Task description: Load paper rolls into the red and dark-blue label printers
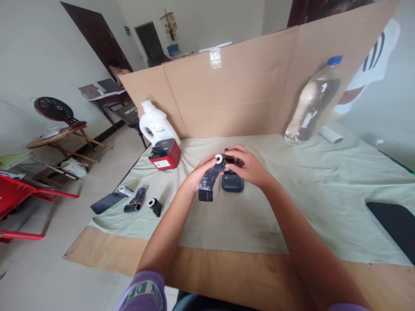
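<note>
Near the middle of the table, my left hand (198, 172) is closed around a roll of glossy black ribbon (207, 183) with a white core. A loose strip of it hangs down below the fingers. My right hand (249, 167) is closed at the other side of the same roll, thumb and fingers on its dark film. Just beneath and behind the hands sits a dark grey device (232, 183) with rounded corners, its upper part mostly covered by the fingers.
To the left lie several smaller rolls (154, 206) with dark strips. A red and black box (165, 154) stands by a white jug (157, 123). Cardboard (233, 95) walls the back; a water bottle (314, 103), white tube (330, 134) and black tablet-like slab (392, 226) are at right.
</note>
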Tool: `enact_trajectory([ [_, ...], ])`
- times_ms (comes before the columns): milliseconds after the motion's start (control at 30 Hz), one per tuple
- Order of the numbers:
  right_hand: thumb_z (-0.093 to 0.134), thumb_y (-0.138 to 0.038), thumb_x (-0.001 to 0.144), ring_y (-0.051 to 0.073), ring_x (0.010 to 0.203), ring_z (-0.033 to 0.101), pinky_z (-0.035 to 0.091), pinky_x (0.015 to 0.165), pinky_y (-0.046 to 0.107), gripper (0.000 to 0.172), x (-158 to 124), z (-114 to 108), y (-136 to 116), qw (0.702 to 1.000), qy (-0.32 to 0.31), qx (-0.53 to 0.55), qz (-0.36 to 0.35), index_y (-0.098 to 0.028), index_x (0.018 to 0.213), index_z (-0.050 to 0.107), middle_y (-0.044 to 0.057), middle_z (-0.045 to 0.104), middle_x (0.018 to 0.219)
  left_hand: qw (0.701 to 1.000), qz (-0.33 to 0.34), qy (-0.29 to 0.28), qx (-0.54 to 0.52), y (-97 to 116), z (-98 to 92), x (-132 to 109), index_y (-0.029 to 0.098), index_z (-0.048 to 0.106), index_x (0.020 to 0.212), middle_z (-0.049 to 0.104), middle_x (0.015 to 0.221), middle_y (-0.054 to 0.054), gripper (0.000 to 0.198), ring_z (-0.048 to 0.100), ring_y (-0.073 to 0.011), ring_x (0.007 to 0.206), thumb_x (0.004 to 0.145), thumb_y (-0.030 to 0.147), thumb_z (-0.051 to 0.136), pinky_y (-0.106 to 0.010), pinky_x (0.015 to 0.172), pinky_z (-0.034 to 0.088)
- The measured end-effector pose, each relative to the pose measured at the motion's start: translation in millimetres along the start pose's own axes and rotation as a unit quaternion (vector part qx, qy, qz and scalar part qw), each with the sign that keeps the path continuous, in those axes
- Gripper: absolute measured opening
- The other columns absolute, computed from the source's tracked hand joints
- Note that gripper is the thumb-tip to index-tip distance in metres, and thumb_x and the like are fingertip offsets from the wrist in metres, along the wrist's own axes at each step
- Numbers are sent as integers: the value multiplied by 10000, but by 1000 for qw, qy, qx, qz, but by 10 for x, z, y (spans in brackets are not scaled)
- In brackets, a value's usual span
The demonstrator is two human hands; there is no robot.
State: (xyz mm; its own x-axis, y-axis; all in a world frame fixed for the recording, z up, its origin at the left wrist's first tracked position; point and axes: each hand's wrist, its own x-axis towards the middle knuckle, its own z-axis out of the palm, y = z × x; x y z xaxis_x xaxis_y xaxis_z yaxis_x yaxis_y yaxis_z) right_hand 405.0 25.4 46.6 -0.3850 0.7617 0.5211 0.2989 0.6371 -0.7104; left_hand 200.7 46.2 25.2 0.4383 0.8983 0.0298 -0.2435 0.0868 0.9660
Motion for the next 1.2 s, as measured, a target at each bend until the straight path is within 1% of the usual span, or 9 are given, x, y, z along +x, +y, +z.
enact_trajectory([
  [167, 590, -270, 874, 168, 829, 547, 487, 749, 330, 331, -5, 0, 114, 999, -4, 23, 45, -260, 1189, 689, 72, 559, 1066, 997, 30, 17, 63, 3, 55, -50, 185, 613, 1229, 704, 1134, -105, 544, 706, -206, 923, 776, 451, 755, -301, 801, 547],
  [267, 593, -252, 846, 166, 826, 563, 477, 737, 318, 348, 2, 31, 180, 988, -17, 123, 96, -254, 1178, 697, 49, 610, 980, 978, 79, 79, 178, 14, 115, -84, 194, 593, 1215, 704, 1109, -93, 492, 692, -190, 904, 789, 402, 727, -290, 765, 540],
  [433, 617, -314, 834, 165, 768, 620, 426, 580, 265, 376, -2, 43, 234, 915, -21, 335, 225, -214, 1193, 668, 53, 651, 905, 853, 219, 167, 443, -91, 211, -113, 220, 572, 1236, 685, 1176, -81, 469, 651, -215, 1025, 787, 293, 690, -344, 900, 519],
  [500, 672, -323, 800, 151, 724, 614, 419, 552, 254, 372, 3, 50, 236, 909, -3, 329, 257, -200, 1151, 669, 50, 658, 879, 813, 250, 170, 498, -165, 234, -105, 214, 567, 1243, 678, 1189, -91, 471, 634, -236, 1082, 788, 273, 677, -373, 978, 490],
  [600, 708, -256, 733, 122, 657, 579, 417, 538, 245, 347, 15, 64, 247, 922, 4, 264, 284, -189, 1073, 679, 34, 673, 846, 788, 268, 174, 527, -282, 257, -80, 205, 563, 1246, 669, 1187, -110, 467, 610, -264, 1139, 795, 268, 667, -396, 1023, 465],
  [700, 654, -206, 715, 123, 667, 579, 428, 564, 243, 312, 26, 64, 301, 936, -7, 213, 281, -183, 1022, 703, 31, 701, 847, 810, 249, 181, 499, -398, 275, -66, 216, 556, 1246, 659, 1207, -110, 466, 621, -256, 1103, 801, 284, 676, -392, 997, 480],
  [800, 602, -176, 723, 159, 799, 639, 489, 693, 268, 266, 41, 55, 412, 954, 17, 145, 263, -177, 958, 725, 42, 735, 931, 876, 173, 214, 395, -502, 290, -66, 222, 516, 1280, 627, 1269, -108, 501, 653, -174, 847, 810, 291, 678, -320, 789, 538],
  [933, 538, -126, 760, 181, 872, 665, 503, 792, 286, 267, 70, 66, 611, 968, 28, 17, 248, -172, 937, 734, 45, 755, 980, 947, 30, 206, 246, -585, 297, -64, 194, 445, 1334, 683, 1006, -48, 576, 576, -84, 601, 802, 212, 667, -206, 570, 473],
  [1200, 464, -125, 870, 233, 989, 632, 481, 886, 334, 368, 30, 158, 883, 960, -41, -159, 228, -187, 1118, 729, 71, 745, 1075, 958, -3, 200, 207, -635, 269, -41, 199, 506, 1268, 595, 1001, -8, 552, 501, -24, 526, 746, 107, 661, -158, 475, 395],
])
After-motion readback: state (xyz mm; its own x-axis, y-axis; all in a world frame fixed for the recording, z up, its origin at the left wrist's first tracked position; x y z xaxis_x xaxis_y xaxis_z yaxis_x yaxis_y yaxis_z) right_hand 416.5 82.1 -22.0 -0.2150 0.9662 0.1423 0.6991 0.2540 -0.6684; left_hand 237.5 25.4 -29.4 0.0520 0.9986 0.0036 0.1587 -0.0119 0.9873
